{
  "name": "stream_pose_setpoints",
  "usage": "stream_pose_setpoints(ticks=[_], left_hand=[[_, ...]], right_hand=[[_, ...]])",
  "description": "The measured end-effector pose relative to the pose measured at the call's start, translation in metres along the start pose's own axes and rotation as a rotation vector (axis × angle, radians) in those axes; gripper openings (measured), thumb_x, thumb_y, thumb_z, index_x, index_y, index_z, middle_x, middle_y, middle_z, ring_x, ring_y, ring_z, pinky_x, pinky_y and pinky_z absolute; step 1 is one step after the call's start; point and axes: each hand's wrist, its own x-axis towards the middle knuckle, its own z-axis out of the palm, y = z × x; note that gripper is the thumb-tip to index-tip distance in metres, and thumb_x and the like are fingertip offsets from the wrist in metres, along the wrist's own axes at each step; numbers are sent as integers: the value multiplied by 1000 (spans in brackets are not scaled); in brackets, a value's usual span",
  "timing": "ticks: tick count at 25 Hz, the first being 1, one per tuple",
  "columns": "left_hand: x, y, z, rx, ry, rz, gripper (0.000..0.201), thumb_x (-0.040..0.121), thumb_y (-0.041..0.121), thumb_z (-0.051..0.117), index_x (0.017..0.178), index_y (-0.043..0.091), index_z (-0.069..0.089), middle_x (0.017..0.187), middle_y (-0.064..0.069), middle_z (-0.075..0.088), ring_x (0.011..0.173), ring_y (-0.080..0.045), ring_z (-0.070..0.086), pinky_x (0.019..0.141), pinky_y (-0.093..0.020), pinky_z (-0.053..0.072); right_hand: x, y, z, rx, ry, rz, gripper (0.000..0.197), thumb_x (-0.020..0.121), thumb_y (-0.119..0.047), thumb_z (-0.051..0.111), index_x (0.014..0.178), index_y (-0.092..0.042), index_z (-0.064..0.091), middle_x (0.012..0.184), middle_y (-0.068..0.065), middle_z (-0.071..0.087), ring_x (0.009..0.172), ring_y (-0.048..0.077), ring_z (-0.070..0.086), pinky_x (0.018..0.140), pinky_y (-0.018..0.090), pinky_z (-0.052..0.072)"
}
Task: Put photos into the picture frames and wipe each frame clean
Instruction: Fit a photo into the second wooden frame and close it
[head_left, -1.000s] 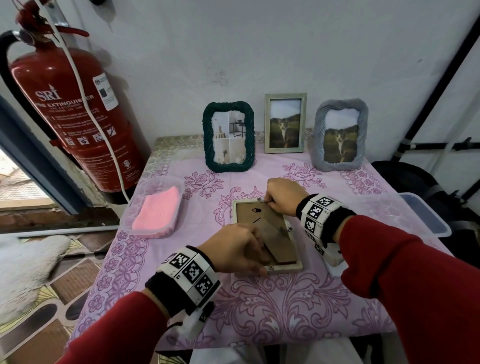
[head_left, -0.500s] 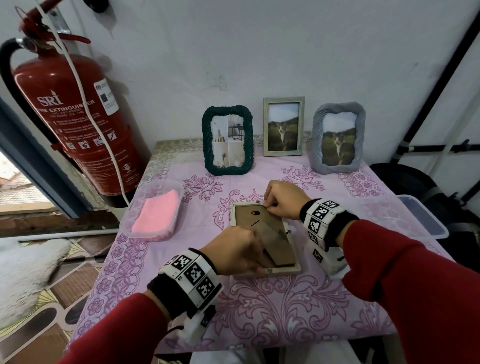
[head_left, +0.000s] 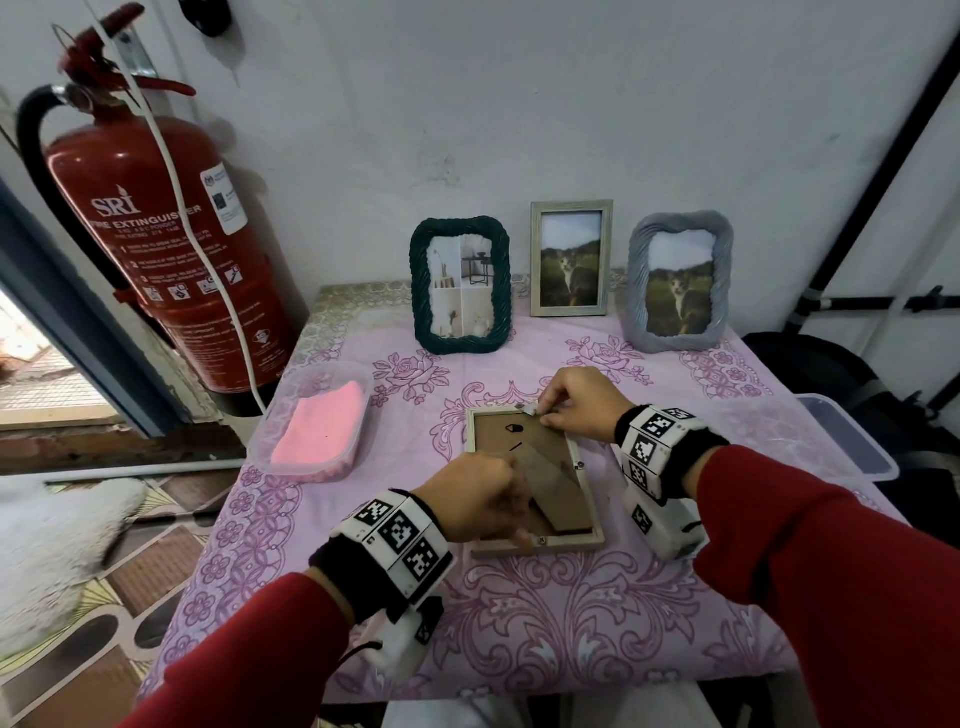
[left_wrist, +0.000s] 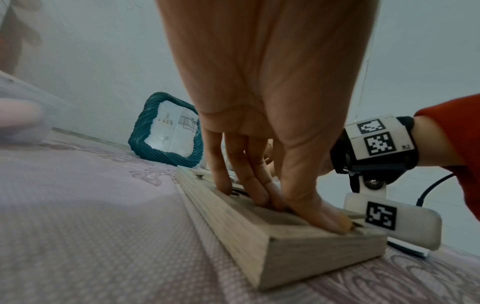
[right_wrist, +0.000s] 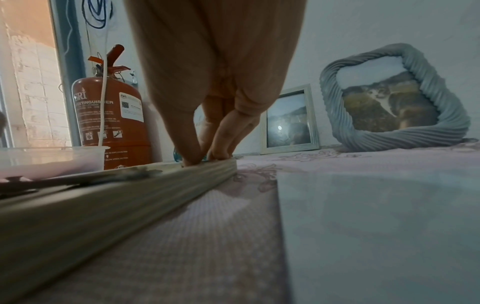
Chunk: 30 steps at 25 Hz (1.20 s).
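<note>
Pinching a newly raised metal tab (head_left: 531, 410), right hand (head_left: 582, 408); left hand (head_left: 480, 501) still presses frame (head_left: 540, 545) flat-fingered.

Place: a home corner, it seems.
Table: pink floral tablecloth (head_left: 545, 623) against a white plaster wall (head_left: 519, 104).
Decor: standing framed cat photos (head_left: 571, 260).
Floor: patterned tiles (head_left: 78, 649).
Safety gear: red fire extinguisher (head_left: 171, 249) beside a doorway.
</note>
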Motion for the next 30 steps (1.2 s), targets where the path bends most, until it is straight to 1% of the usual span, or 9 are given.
stream_pose_setpoints(ticks=[5, 10, 14, 17, 18, 20, 24, 28, 30], left_hand=[[1, 0, -1, -27, -2, 7, 22, 75, 29, 73, 92, 16, 72, 107, -3, 61, 98, -15, 54, 79, -23, 36], [-2, 0, 2, -102, 66, 35, 17, 76, 21, 71, 93, 16, 72, 102, -5, 61, 95, -15, 55, 84, -27, 41], [-3, -3, 7, -146, 140, -36, 22, 73, 28, 75, 89, 13, 70, 97, -7, 61, 87, -16, 54, 77, -27, 40], [-5, -6, 10, -143, 145, -43, 26, 75, 32, 74, 85, 8, 71, 98, -8, 60, 79, -11, 49, 70, -23, 37], [-6, -7, 10, -147, 140, -24, 26, 76, 31, 74, 86, 7, 71, 99, -8, 60, 80, -13, 50, 70, -23, 38], [-11, -9, 12, -202, 139, 18, 22, 76, 25, 74, 89, 6, 73, 105, -7, 60, 91, -16, 55, 78, -25, 42], [-17, -10, 19, -270, 166, 46, 17, 79, 17, 72, 93, 7, 74, 118, -3, 55, 105, -15, 54, 89, -27, 45], [-19, -12, 22, -361, 190, 57, 16, 79, 9, 71, 93, 3, 74, 118, -8, 51, 110, -18, 51, 94, -29, 45], [-19, -11, 25, -370, 201, 70, 20, 80, 7, 70, 99, 4, 73, 118, -9, 49, 112, -17, 48, 96, -26, 43]], right_hand=[[2, 0, 2, -7, -1, -3, 11, 78, -9, 71, 88, -5, 74, 95, 10, 73, 94, 21, 64, 87, 32, 51], [2, 4, 3, 19, 4, 6, 12, 79, -10, 71, 90, -6, 73, 99, 9, 70, 96, 20, 63, 88, 32, 51], [0, 6, 3, 33, 4, -14, 11, 79, -7, 70, 89, -8, 74, 101, 10, 65, 98, 21, 61, 89, 33, 50], [0, 5, 4, 34, 12, -12, 12, 79, -7, 70, 91, -9, 74, 103, 10, 64, 99, 21, 60, 90, 33, 49], [0, 5, 4, 30, 14, 0, 13, 80, -7, 70, 91, -10, 74, 104, 9, 64, 100, 21, 59, 90, 34, 49], [1, 6, 5, 20, 10, 16, 13, 80, -9, 69, 92, -12, 74, 106, 8, 64, 102, 20, 58, 92, 36, 49], [0, 7, 4, 69, 5, 26, 13, 79, -8, 70, 90, -13, 75, 102, 4, 63, 101, 19, 59, 93, 36, 48], [-4, 1, 1, 55, -17, 0, 19, 81, 0, 65, 87, -15, 76, 83, -16, 54, 100, 18, 60, 91, 33, 49], [-5, -2, 2, 14, -18, -20, 24, 83, 2, 62, 86, -17, 76, 86, -16, 53, 101, 17, 59, 89, 33, 49]])
